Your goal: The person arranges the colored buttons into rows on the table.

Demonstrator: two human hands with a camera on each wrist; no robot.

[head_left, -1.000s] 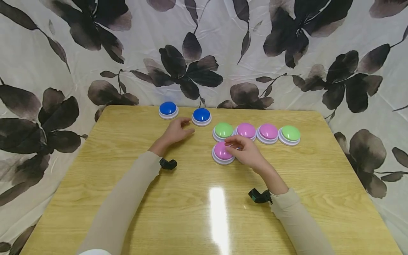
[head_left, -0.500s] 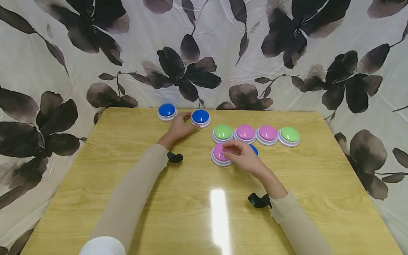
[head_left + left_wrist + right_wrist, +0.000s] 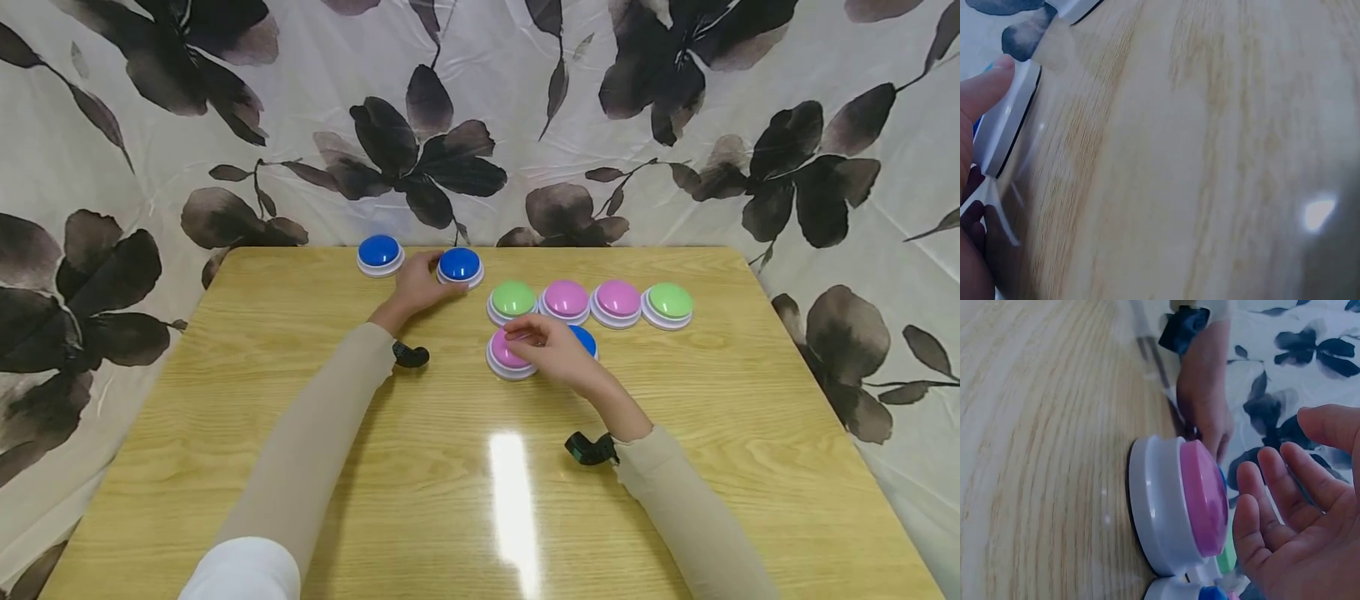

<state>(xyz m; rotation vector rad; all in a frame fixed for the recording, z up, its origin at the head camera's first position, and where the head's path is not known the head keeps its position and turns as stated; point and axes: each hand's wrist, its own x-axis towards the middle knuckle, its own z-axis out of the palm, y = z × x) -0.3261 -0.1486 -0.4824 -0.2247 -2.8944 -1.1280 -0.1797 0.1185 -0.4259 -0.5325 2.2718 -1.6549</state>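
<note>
My left hand (image 3: 420,287) grips a blue dome push button (image 3: 460,265) near the table's back edge, thumb on its near side and fingers behind it. In the left wrist view the thumb presses the button's white base (image 3: 1007,125); the fingers are partly hidden. Over a pink push button (image 3: 504,354) hovers my right hand (image 3: 558,354), fingers loosely bent. The right wrist view shows a gap between those fingers and the pink dome (image 3: 1205,500). Another blue button (image 3: 584,340), beside the pink one, is partly covered by the right hand.
Behind the right hand runs a row: a green button (image 3: 513,298), two pink buttons (image 3: 566,298) and a green button (image 3: 670,301). A second blue button (image 3: 379,251) sits left of my left hand. Floral cloth (image 3: 450,167) hangs behind the wooden table (image 3: 420,483).
My left hand has moved right and taken hold of the blue button. The right hand stays over the pink button, drawn back slightly, so the blue one beside it shows. The head view has shifted slightly.
</note>
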